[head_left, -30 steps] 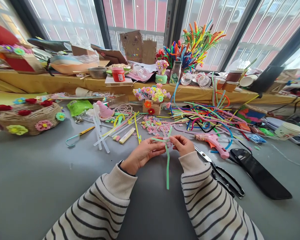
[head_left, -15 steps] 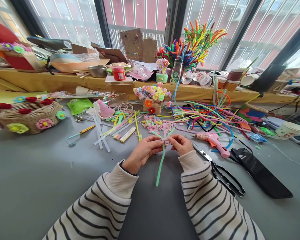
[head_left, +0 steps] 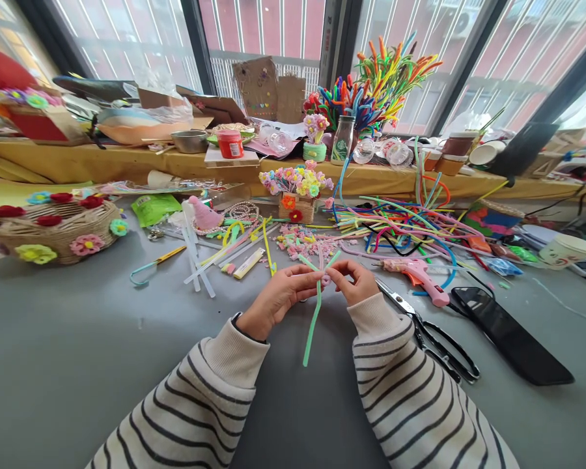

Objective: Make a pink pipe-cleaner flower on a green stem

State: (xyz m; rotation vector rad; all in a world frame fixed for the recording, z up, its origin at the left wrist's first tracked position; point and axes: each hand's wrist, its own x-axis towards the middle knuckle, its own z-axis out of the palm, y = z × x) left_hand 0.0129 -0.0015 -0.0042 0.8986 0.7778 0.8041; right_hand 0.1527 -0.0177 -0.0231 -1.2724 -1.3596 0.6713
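Observation:
Between my hands, above the grey table, is a small pipe-cleaner piece. Its green pipe cleaner (head_left: 312, 329) hangs straight down toward me, and two green ends point up and outward. A pink-lilac pipe cleaner (head_left: 321, 255) stands up in the middle, with a small coil of the same colour at the crossing. My left hand (head_left: 288, 292) pinches the crossing from the left, thumb and forefinger closed. My right hand (head_left: 354, 280) pinches the coil from the right with its fingertips. The fingers partly cover the crossing.
To the right lie scissors (head_left: 432, 339), a pink glue gun (head_left: 417, 277) and a black phone (head_left: 512, 335). Behind my hands are pink clippings (head_left: 300, 242) and a heap of pipe cleaners (head_left: 395, 221). A flower-trimmed basket (head_left: 53, 234) stands at left, near a hooked tool (head_left: 156, 266).
Both hands keep their pinch on the pipe-cleaner piece in almost the same place. The view has shifted very slightly.

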